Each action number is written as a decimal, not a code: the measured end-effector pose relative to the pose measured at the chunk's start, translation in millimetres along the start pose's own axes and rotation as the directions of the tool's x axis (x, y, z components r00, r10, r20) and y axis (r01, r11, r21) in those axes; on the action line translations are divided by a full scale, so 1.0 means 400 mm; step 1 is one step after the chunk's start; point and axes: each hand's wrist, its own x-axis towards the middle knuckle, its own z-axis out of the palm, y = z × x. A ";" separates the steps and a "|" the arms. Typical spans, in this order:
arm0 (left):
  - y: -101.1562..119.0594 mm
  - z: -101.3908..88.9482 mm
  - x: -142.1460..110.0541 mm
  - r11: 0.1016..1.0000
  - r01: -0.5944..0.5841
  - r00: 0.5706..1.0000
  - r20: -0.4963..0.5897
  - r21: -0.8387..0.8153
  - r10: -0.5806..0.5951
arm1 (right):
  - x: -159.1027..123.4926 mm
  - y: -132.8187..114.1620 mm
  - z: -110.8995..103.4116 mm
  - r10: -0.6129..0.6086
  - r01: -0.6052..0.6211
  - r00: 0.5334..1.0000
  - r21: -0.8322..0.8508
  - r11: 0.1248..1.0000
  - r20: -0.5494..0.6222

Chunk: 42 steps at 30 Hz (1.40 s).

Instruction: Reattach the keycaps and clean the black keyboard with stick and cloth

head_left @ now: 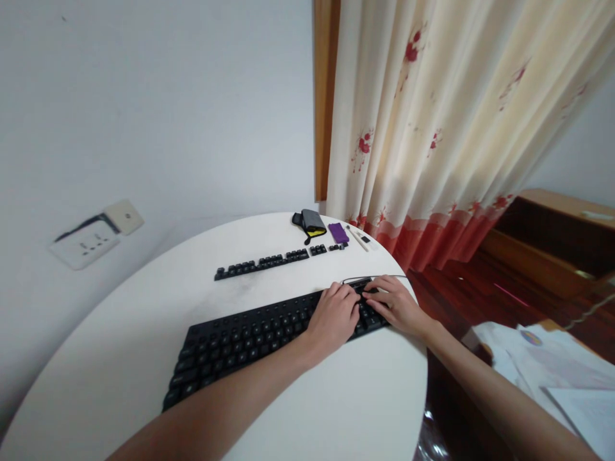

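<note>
Black keyboard (250,339) lay on the white counter (346,410). My left hand (333,315) and right hand (396,305) met at its right end, fingers bent; whether clamped on anything, I couldn't tell. Black keycaps (260,263) lined up beyond.

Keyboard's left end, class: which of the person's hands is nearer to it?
Left. The left hand is over the keyboard, right of its middle; the right hand is at the keyboard's right end, farther away.
</note>
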 end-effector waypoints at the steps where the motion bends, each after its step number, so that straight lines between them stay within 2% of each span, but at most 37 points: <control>1: 0.000 0.000 0.000 1.000 0.001 1.000 0.002 0.004 -0.001 | -0.001 -0.001 0.002 0.004 -0.004 1.000 -0.013 1.000 -0.004; 7: 0.003 -0.006 0.000 0.999 -0.013 0.999 0.030 0.049 0.011 | -0.001 -0.004 0.001 0.027 -0.027 1.000 -0.011 1.000 -0.003; 14: 0.004 -0.007 0.000 0.988 -0.059 0.997 0.054 0.143 0.052 | 0.026 0.018 0.020 0.166 -0.154 0.986 0.255 0.954 -0.023; 17: 0.003 -0.006 -0.002 0.988 -0.056 0.997 0.060 0.141 0.048 | 0.031 0.024 0.020 0.170 -0.156 0.985 0.304 0.940 -0.020; 26: 0.003 -0.005 -0.008 0.995 -0.008 0.998 0.056 0.100 0.002 | 0.036 0.026 0.000 0.040 -0.048 0.997 0.134 0.990 0.065; 31: 0.005 -0.008 -0.009 0.996 0.002 0.998 0.062 0.093 -0.008 | 0.023 0.005 -0.024 0.043 -0.050 0.991 0.049 0.998 0.123; 33: 0.006 -0.009 -0.009 0.996 0.009 0.998 0.061 0.090 -0.015 | 0.012 0.005 -0.022 0.063 -0.070 0.994 0.078 0.994 0.088; 35: 0.007 -0.010 -0.009 0.996 0.015 0.998 0.056 0.083 -0.020 | 0.001 0.012 -0.014 0.115 -0.112 0.993 0.133 0.985 -0.011; 38: 0.008 -0.010 -0.009 0.997 0.026 0.998 0.049 0.073 -0.030 | -0.007 0.030 0.000 0.203 -0.173 0.966 0.182 0.968 -0.162; 40: 0.008 -0.009 -0.009 0.997 0.035 0.998 0.054 0.072 -0.038 | -0.002 0.039 0.005 0.198 -0.171 0.967 0.172 0.970 -0.158; 42: 0.008 -0.008 -0.009 0.997 0.039 0.997 0.058 0.074 -0.043 | 0.007 0.045 0.005 0.162 -0.145 0.981 0.153 0.978 -0.106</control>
